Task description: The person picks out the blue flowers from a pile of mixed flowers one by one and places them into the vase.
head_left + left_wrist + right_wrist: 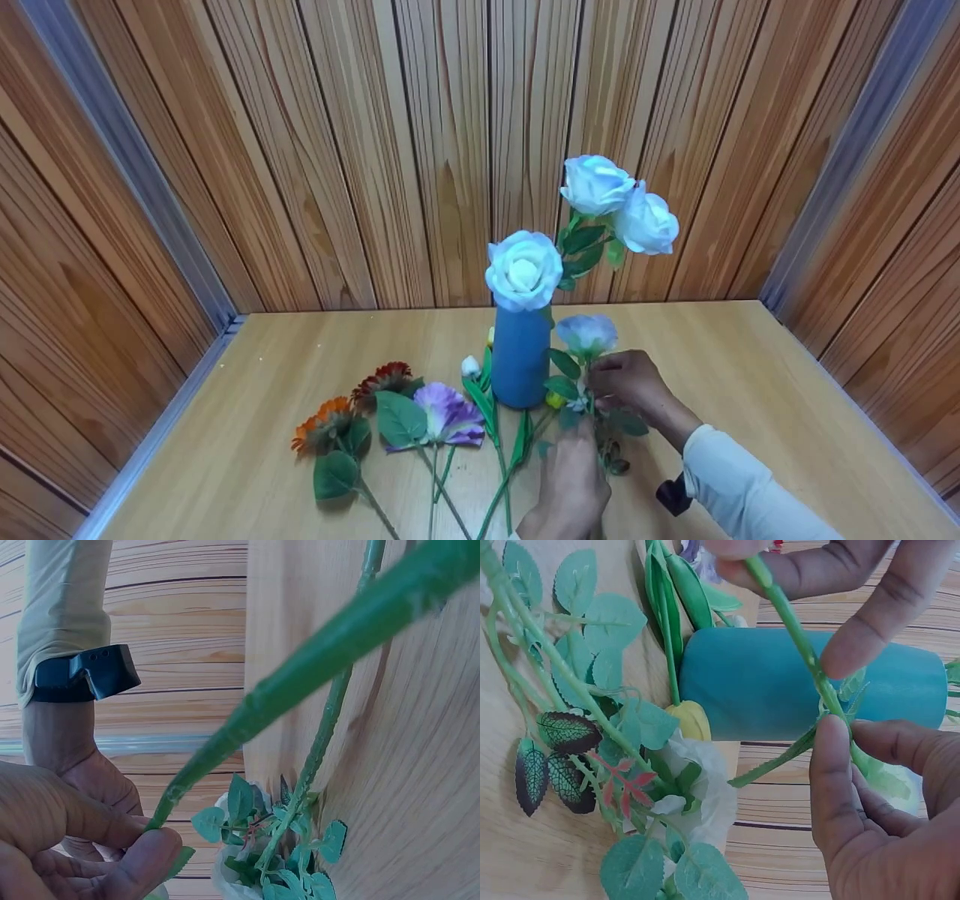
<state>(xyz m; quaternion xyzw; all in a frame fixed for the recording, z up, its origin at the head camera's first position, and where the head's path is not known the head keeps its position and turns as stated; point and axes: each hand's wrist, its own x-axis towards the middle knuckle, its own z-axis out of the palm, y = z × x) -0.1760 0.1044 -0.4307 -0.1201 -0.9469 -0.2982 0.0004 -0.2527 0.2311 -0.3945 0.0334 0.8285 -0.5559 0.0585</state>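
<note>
Both hands are on one artificial flower with a pale blue-white bloom (587,335), held up to the right of a blue vase (521,360). Its green stem (300,675) is pinched between the thumb and fingers of my left hand (570,480). Higher up, close under the bloom, my right hand (634,386) pinches the same stem where small leaves branch off; the right wrist view shows this right hand (892,802) with thumb and fingertip meeting on it. White roses (523,271) stand in the vase, two of them rising to the right.
Left of the vase lie an orange flower (322,424), a dark red flower (382,382) and a purple flower (450,415). A white tulip (470,367) and a yellow tulip (690,720) lie by the vase. A white flower with leafy stems (697,802) lies under the hands. Wooden panels (450,150) enclose the table.
</note>
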